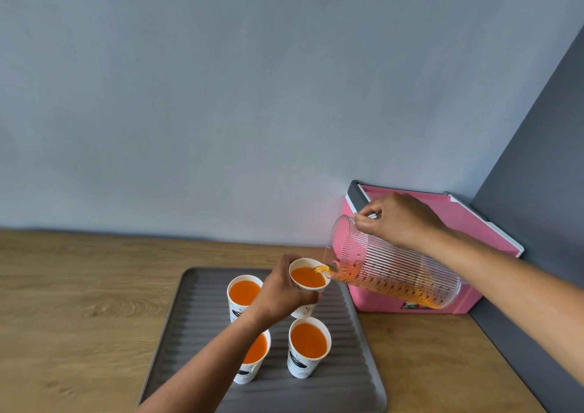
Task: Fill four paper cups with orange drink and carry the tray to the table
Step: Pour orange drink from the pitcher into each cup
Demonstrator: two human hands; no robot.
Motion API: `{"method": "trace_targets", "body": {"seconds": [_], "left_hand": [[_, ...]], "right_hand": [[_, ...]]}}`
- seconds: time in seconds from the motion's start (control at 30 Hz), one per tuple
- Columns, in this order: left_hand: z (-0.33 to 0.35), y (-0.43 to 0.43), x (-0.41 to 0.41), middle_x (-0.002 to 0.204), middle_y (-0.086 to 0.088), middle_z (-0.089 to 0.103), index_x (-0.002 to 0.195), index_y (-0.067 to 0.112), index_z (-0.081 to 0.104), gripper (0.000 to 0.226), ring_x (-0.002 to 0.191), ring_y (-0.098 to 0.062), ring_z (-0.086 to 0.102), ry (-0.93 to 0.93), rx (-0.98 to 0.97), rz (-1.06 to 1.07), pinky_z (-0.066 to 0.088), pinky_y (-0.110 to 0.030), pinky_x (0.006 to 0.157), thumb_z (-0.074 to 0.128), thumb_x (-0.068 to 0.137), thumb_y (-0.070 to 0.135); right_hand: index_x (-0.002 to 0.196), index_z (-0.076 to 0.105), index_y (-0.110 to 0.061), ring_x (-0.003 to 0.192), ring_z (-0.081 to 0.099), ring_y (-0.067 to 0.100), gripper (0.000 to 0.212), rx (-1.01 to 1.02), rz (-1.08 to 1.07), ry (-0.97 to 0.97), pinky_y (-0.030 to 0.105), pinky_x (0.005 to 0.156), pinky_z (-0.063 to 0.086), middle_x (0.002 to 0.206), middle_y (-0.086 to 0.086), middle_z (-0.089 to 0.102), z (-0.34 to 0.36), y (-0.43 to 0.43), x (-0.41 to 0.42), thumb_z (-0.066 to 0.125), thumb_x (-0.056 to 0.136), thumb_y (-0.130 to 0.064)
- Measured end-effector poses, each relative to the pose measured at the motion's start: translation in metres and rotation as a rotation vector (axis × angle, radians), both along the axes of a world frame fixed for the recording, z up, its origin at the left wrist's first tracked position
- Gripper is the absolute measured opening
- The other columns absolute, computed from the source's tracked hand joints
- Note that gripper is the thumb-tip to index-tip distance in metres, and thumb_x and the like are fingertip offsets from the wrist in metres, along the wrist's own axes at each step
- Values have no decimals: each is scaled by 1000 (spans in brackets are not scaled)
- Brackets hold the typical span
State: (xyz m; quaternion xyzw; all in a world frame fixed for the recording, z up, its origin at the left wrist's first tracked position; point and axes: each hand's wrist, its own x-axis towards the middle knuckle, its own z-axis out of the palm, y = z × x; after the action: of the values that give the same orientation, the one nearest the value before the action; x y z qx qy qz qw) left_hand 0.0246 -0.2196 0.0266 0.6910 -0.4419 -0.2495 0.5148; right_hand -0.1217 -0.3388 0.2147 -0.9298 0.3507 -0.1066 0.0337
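Low in the frame, a grey ribbed tray (354, 365) sits on a wooden bench (79, 302) and carries four paper cups of orange drink. The left hand (284, 289) is wrapped around the upper right cup (308, 278). The right hand (398, 220) grips a ribbed clear jug (395, 273), tipped so its long axis slopes down to the left, spout just over that cup's rim. The forearm hides much of the lower left cup (252, 359). A pink box (467, 223) stands behind the jug.
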Motion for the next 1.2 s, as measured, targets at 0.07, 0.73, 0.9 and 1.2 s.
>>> {"method": "trace_targets", "body": {"seconds": [0.07,0.73,0.9,1.2], "left_hand": [[-1,0,0,119,11,51,129,31,36,76,108,-11,55,-3,0,2,46,-21,80,84,71,31],[-1,-1,-1,120,10,51,127,32,36,74,109,-12,55,-17,-5,-6,46,-20,79,84,71,31],[1,-1,-2,119,11,50,125,33,36,72,108,-12,55,-31,-19,1,45,-19,79,84,72,32],[7,-6,5,117,13,48,123,37,31,73,105,-9,52,-79,-35,12,43,-16,76,83,73,31]], "right_hand": [[108,76,-28,71,63,4,33,-2,-3,1,24,69,49,115,-8,73,0,0,0,60,88,-50],[112,74,-29,99,68,16,34,23,-23,-33,26,79,49,125,-3,70,-9,-5,-7,60,89,-50],[100,78,-27,92,69,11,30,84,-31,-112,22,71,46,116,-9,73,-22,-14,-15,60,89,-48],[69,74,-38,46,55,14,25,238,-89,-433,31,55,48,59,-2,69,-57,-25,-38,59,83,-51]]}}
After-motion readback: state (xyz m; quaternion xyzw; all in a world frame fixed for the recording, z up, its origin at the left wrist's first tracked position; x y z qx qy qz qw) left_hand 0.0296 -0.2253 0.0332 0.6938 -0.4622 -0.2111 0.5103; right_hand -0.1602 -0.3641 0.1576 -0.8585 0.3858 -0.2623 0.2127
